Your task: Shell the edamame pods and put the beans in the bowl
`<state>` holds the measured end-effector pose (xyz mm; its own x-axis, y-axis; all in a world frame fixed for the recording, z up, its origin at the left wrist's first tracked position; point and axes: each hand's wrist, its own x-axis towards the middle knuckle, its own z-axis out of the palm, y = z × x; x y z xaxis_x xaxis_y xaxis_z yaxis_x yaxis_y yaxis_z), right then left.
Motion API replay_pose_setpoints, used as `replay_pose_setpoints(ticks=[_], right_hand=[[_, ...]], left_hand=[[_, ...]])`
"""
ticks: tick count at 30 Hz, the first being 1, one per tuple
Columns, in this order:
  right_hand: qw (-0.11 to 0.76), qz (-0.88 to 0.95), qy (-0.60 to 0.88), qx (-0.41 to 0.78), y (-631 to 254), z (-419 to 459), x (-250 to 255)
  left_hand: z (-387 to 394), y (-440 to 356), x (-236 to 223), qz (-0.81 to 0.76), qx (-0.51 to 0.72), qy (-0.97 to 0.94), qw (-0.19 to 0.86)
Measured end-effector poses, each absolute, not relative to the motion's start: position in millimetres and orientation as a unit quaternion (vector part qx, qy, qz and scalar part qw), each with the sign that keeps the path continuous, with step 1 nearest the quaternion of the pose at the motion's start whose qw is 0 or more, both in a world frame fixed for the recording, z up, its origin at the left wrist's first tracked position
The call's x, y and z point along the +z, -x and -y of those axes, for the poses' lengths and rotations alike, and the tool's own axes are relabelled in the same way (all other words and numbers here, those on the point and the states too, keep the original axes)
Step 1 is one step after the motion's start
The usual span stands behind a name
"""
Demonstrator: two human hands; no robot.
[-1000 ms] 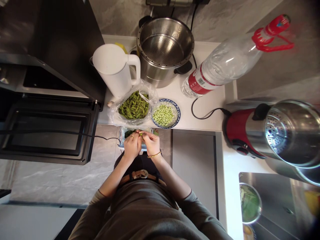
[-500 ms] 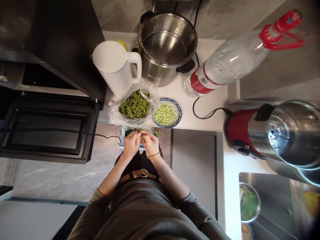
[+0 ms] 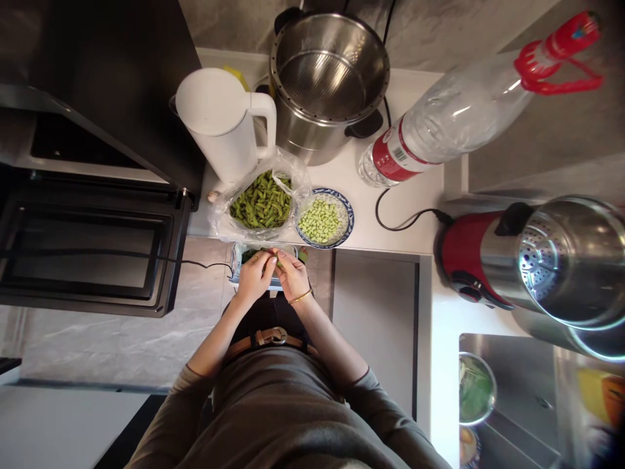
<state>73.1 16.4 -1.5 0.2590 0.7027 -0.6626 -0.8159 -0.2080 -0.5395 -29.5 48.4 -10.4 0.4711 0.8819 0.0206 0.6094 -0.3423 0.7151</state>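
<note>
**Small shift, same stage**

Nearest, the bare right hand (image 3: 293,277) keeps a narrow grip on a slim green pod (image 3: 279,264), mostly hidden; whether the bare left hand (image 3: 252,277) beside it grips too cannot be told. The bright green tip visible half a second ago is covered, so work on this pod seems unfinished. Below is a pale, plastic-lined bin (image 3: 236,264). Beyond, on the white desk (image 3: 410,238), the pale-green beans (image 3: 319,221) on the round blue-rimmed plate (image 3: 350,218) look unchanged, beside a clear plastic bag (image 3: 222,218) of green pods (image 3: 261,198).

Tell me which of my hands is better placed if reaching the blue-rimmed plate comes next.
Right, most likely: your right hand is nearer the blue-rimmed plate, while your left hand is farther left, in front of the plastic bag of pods.
</note>
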Motion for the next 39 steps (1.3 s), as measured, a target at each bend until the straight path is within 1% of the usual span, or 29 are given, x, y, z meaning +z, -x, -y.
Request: replay_pose_setpoints(ticks=[4, 9, 13, 17, 21, 25, 27, 30, 33, 36, 39], right_hand=[[0.620, -0.028, 0.502, 0.602, -71.2, -14.7, -0.4], [0.618, -0.006, 0.509, 0.599, -71.5, -11.8, 0.9], [0.602, 0.033, 0.510, 0.613, -76.2, -9.0, 1.9], [0.583, 0.090, 0.511, 0.625, -80.2, -6.6, 2.5], [0.596, 0.072, 0.515, 0.612, -82.1, -5.2, 1.1], [0.598, 0.054, 0.518, 0.609, -81.3, -4.9, -0.6], [0.602, 0.044, 0.520, 0.604, -79.6, -4.9, -1.6], [0.607, 0.021, 0.511, 0.608, -78.3, -4.6, -3.1], [0.599, -0.006, 0.485, 0.637, -81.5, -4.6, -3.1], [0.578, -0.016, 0.460, 0.674, -87.3, -5.5, -1.3], [0.567, -0.021, 0.452, 0.688, -89.1, -6.8, -0.3]], left_hand=[[-48.9, 29.1, -11.2, -0.478, 0.232, -0.769, 0.356], [-47.6, 29.8, -8.8, -0.485, 0.213, -0.781, 0.330], [-50.9, 33.1, -1.3, -0.537, 0.260, -0.734, 0.324], [-56.2, 33.8, 2.7, -0.490, 0.303, -0.706, 0.412], [-57.5, 32.4, -0.6, -0.488, 0.331, -0.644, 0.487], [-54.5, 30.1, -5.2, -0.495, 0.326, -0.543, 0.595], [-51.8, 28.5, -6.2, -0.500, 0.324, -0.510, 0.621], [-47.3, 26.8, -6.2, -0.504, 0.344, -0.493, 0.620], [-44.5, 28.3, -5.8, -0.492, 0.367, -0.508, 0.604], [-44.5, 32.1, -4.8, -0.467, 0.362, -0.538, 0.601], [-45.3, 34.0, -3.1, -0.465, 0.360, -0.571, 0.573]])
